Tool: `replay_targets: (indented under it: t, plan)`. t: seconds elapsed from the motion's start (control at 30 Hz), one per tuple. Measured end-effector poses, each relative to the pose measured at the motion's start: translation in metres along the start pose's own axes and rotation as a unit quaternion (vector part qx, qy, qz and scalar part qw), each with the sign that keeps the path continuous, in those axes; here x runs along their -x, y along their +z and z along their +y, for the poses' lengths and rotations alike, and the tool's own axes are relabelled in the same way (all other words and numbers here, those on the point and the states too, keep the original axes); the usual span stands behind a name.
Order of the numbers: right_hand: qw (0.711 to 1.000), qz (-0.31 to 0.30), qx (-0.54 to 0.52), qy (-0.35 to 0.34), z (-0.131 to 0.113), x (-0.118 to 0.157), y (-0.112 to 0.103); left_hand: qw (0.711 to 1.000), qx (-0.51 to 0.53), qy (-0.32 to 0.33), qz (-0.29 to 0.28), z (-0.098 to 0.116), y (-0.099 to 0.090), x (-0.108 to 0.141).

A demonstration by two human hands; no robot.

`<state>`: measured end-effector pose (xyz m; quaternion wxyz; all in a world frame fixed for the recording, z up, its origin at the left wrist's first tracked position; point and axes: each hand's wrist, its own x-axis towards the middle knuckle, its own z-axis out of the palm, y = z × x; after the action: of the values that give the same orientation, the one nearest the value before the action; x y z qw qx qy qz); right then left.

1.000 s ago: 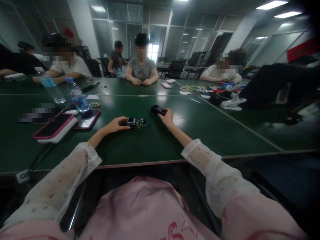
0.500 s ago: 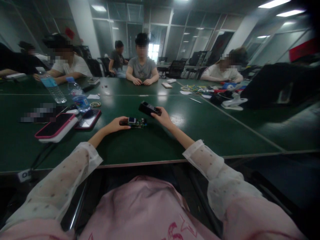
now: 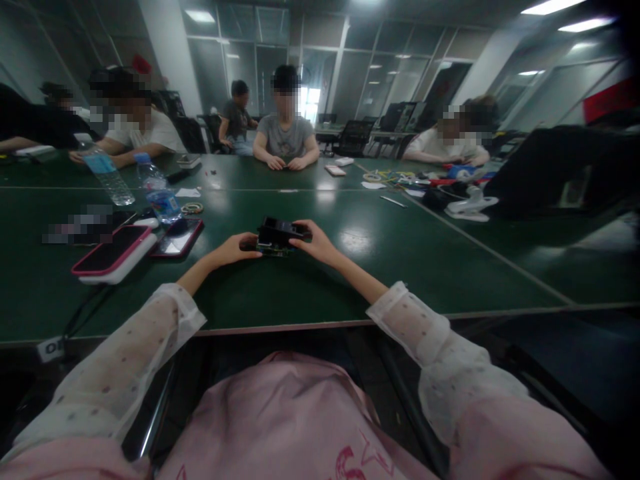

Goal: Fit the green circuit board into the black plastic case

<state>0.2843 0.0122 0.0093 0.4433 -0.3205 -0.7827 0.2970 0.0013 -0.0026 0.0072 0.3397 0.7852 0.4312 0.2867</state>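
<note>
Between thumb and fingers, my left hand (image 3: 239, 249) grips a green circuit board (image 3: 275, 253) at its left end. Only the board's lower edge shows, since a black plastic case (image 3: 280, 233) covers most of it from above. That case is held at its right end by my right hand (image 3: 314, 241), closed around it. The case lies over the board, slightly tilted; whether the two touch I cannot tell. Both hands are over the green table, a little in from its near edge.
To my left lie a pink-edged phone on a white box (image 3: 113, 257), another phone (image 3: 177, 238) and two water bottles (image 3: 161, 197). A pen-like stick (image 3: 393, 201), tangled cables (image 3: 395, 178) and a white stand (image 3: 470, 205) are on the right. Several people sit around the table (image 3: 450, 267).
My right hand has brought the black case left and down, from beside the circuit board to over it. My left hand and the board have stayed almost where they were.
</note>
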Motion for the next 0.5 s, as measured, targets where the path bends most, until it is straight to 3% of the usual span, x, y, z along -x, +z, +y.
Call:
replay_targets:
  t: [0.17,0.5]
  plan:
    - [1.0,0.025,-0.017,-0.004,-0.0062,-0.0009,0.0013,1.0,-0.005,0.001,-0.001,-0.0018,-0.0004,-0.0005]
    - [0.995,-0.056,0.068,-0.045,0.0029,0.0049,0.0036,1.0,0.008,0.011,0.013,-0.0018,0.0017,0.0003]
